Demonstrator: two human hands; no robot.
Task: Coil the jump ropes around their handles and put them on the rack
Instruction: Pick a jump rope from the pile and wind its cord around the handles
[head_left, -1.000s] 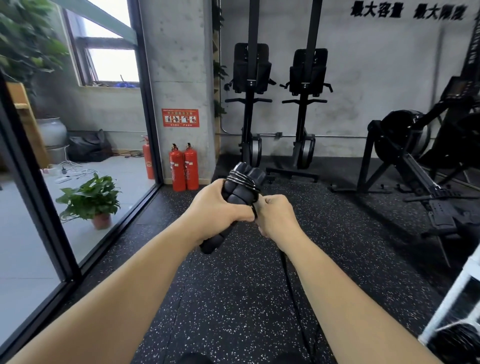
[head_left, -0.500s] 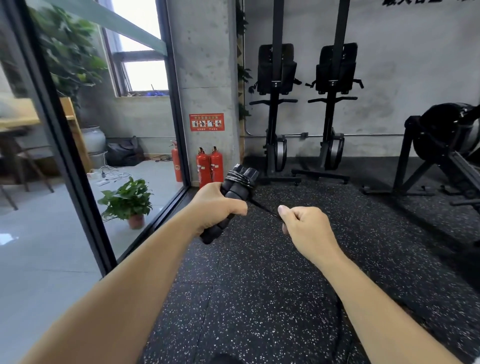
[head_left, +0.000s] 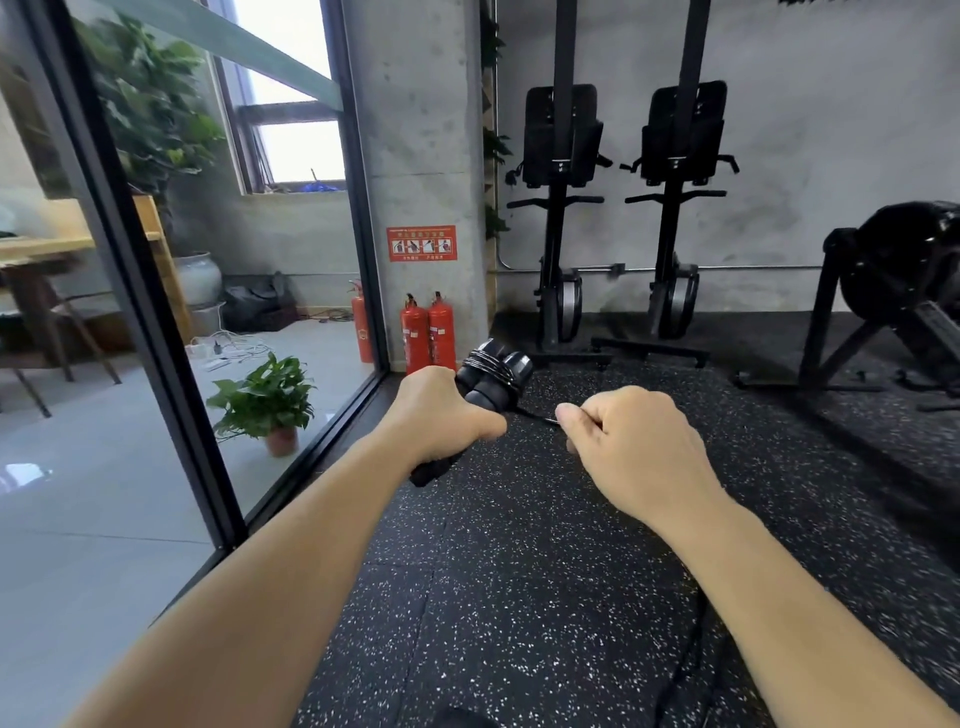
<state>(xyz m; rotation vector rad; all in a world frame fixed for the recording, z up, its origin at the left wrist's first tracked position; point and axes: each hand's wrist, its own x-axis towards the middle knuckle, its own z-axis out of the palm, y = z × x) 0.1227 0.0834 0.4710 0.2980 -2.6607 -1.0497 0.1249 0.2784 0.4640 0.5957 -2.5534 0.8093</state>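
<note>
Gripping paired handles (head_left: 492, 378), left hand (head_left: 436, 415); right hand (head_left: 631, 441) pinching taut rope (head_left: 535, 415) beside them.

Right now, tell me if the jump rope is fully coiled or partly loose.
Partly loose. A few turns wrap the handles in the left hand; a free length of rope runs to the right hand, which pinches it.

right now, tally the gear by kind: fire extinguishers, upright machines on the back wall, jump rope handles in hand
fire extinguishers: 3 (two by the pillar, one behind the glass)
upright machines: 2
jump rope handles: 2, gripped together in the left hand; the right hand pinches the rope
total: 7
</note>
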